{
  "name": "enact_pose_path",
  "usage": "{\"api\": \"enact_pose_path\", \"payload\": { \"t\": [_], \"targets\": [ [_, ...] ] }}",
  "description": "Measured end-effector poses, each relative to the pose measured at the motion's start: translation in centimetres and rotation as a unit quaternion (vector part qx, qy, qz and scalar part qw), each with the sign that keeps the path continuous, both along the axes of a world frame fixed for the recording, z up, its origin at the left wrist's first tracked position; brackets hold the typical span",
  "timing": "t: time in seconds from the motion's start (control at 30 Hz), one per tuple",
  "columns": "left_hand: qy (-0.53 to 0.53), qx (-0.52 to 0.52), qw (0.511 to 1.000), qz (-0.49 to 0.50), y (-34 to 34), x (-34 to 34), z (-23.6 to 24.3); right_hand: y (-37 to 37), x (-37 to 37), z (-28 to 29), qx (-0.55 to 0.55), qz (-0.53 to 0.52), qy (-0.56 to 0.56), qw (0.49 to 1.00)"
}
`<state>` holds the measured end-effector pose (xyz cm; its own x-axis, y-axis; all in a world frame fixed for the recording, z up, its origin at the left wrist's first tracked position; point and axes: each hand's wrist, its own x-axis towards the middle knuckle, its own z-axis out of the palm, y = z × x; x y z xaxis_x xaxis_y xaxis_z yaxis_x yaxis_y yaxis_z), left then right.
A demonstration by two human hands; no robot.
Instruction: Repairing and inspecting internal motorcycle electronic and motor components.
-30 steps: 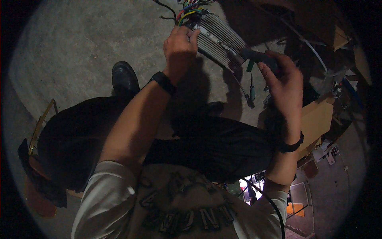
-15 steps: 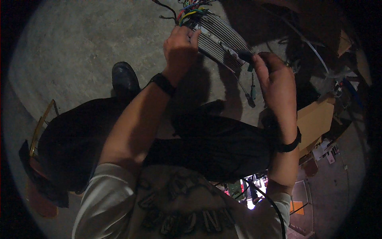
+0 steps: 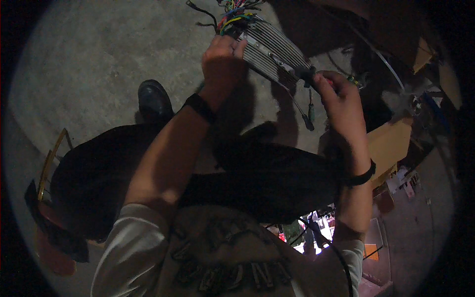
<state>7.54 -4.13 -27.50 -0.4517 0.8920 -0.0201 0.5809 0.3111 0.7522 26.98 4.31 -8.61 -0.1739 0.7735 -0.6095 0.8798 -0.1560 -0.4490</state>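
From the head camera, the left hand (image 3: 223,62) is clamped on the left end of a ribbed silver metal box (image 3: 273,49), fingers curled tight over its edge, right where a bundle of coloured wires (image 3: 236,15) spills out toward the far side. The right hand (image 3: 341,101) sits at the box's right end, fingertips pinched together on a small dark tool (image 3: 307,74) pressed against the casing. The box is held up far from the body, above the grey concrete floor (image 3: 99,49), with a black shoe (image 3: 154,100) down to the left.
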Motion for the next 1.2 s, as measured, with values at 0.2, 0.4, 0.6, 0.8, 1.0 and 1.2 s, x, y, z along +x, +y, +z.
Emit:
{"api": "enact_pose_path", "payload": {
  "t": [0.2,0.4,0.6,0.8,1.0,1.2],
  "targets": [
    [-0.045,-0.079,0.996,-0.018,0.0,-0.4,0.0,3.3,-0.5,1.2,-0.301,-0.211,-0.052,0.929],
    [-0.043,-0.075,0.995,-0.042,0.1,-0.5,-0.4,1.2,0.8,-0.2,-0.250,-0.033,-0.086,0.964],
    [-0.094,-0.198,0.974,-0.050,0.4,-1.0,1.1,0.7,-2.2,1.0,-0.152,0.061,-0.131,0.978],
    [-0.088,-0.194,0.976,-0.048,0.6,-1.0,1.7,1.2,-4.0,1.5,-0.134,0.159,-0.188,0.960],
    [-0.066,-0.199,0.977,-0.049,0.4,-0.8,0.6,0.2,-5.8,1.9,-0.032,0.464,-0.273,0.842],
    [-0.097,-0.229,0.965,-0.078,0.8,-1.4,0.2,-1.0,-6.2,2.2,0.055,0.341,-0.209,0.915]
  ]
}}
